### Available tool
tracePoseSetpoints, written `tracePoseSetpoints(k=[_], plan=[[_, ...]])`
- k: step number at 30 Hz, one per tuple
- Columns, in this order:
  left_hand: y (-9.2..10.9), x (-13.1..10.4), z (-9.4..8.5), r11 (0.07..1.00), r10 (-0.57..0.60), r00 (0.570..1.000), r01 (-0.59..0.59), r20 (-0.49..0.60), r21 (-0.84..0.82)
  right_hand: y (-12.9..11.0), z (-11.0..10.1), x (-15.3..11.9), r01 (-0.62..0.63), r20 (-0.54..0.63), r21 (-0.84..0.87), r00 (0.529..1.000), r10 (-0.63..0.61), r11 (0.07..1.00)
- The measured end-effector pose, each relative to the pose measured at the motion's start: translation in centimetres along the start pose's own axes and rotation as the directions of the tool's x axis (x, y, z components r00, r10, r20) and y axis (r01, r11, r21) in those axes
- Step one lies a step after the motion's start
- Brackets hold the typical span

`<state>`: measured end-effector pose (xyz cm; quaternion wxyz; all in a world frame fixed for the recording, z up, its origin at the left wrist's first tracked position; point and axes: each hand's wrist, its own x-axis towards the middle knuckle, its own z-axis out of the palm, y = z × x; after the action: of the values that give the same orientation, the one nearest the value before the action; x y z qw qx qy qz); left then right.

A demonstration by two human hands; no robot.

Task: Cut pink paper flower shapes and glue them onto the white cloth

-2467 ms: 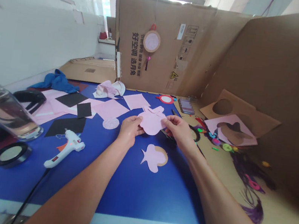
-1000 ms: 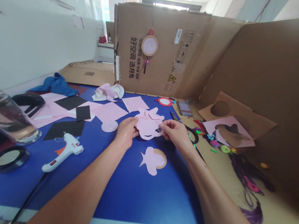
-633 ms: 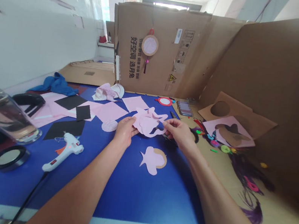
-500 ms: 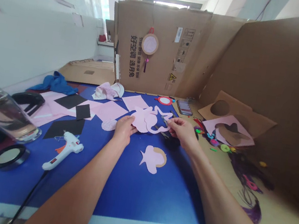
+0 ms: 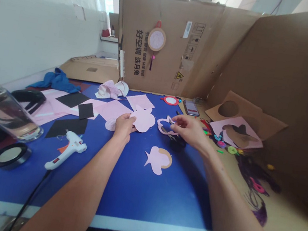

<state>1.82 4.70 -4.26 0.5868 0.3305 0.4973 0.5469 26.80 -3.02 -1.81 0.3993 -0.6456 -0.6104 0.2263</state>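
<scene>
My left hand [image 5: 124, 127] pinches the left edge of a pink scalloped paper shape [image 5: 143, 120], held just above the blue table [image 5: 129, 190]. To the right, my right hand [image 5: 185, 128] has its fingertips closed on a thin pink paper outline [image 5: 162, 128] with an open middle. Dark scissors [image 5: 178, 140] lie under and beside my right hand, partly hidden by it. Nearer the front, a pink fish-like cutout [image 5: 156, 160] lies flat with a tan ring piece [image 5: 167, 159] at its right side.
A white glue gun [image 5: 67, 150], a glass of liquid [image 5: 3, 112] and a round black tin [image 5: 10, 155] are at left. Pink and black sheets [image 5: 67, 128] lie behind. Cardboard walls [image 5: 167, 54] stand around the back and right. Coloured bits [image 5: 232, 149] and a phone [image 5: 191, 108] are at right.
The scalloped shape and the thin outline, overlapping before, are now apart. My left hand has moved slightly left with the shape; the outline is with my right hand.
</scene>
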Motion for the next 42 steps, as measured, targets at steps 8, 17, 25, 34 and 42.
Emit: tracePoseSetpoints(k=[8, 17, 25, 34, 42], plan=[[-0.3, 0.2, 0.1, 1.000, 0.007, 1.000, -0.007, -0.003, -0.001, -3.9, 1.8, -2.6, 0.193, 0.602, -0.118, 0.794, -0.084, 0.974], [-0.3, 0.4, -0.1, 1.000, 0.000, 1.000, 0.000, 0.004, 0.009, -3.5, 3.1, -2.5, 0.300, 0.654, -0.299, 0.756, -0.035, 0.906], [0.0, 0.3, 0.0, 1.000, -0.001, 1.000, 0.001, -0.013, 0.023, -3.6, 3.1, -2.5, 0.241, 0.650, -0.302, 0.760, 0.014, 0.922], [0.1, 0.2, 0.0, 0.999, 0.024, 1.000, -0.023, -0.014, 0.048, -4.0, 2.9, -2.5, 0.205, 0.682, -0.210, 0.731, -0.007, 0.956], [-0.4, 1.2, -0.4, 0.974, 0.199, 0.976, -0.187, -0.088, 0.131, -3.0, 3.3, -2.1, 0.074, 0.603, 0.002, 0.796, -0.060, 0.997]])
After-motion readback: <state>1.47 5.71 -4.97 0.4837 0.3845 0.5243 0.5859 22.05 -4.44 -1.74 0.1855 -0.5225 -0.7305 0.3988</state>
